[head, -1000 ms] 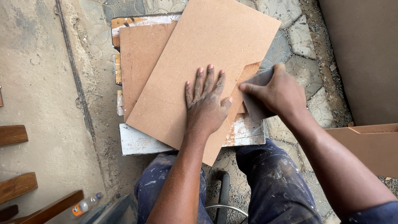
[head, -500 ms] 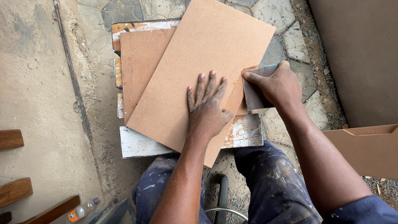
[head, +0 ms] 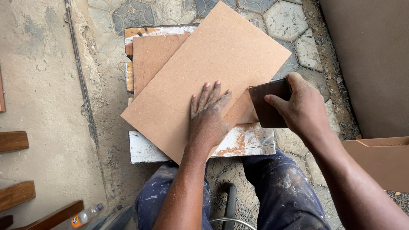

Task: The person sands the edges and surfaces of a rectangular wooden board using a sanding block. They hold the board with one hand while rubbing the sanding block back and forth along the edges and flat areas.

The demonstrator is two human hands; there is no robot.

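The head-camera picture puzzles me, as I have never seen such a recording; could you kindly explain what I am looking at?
There is no machine here: a person wears a camera on the head, and it looks down at their own two bare hands and their paint-spattered trousers. The left hand lies flat, fingers spread, on a large brown board, pressing it down. That board rests at an angle on a second brown board, and both lie on a worn, white-painted wooden bench in front of the knees. The right hand grips a dark sanding sheet against the big board's right edge. Around them is a patterned paved floor, some wooden pieces at the left, a small plastic bottle at the bottom left, and another board at the right.
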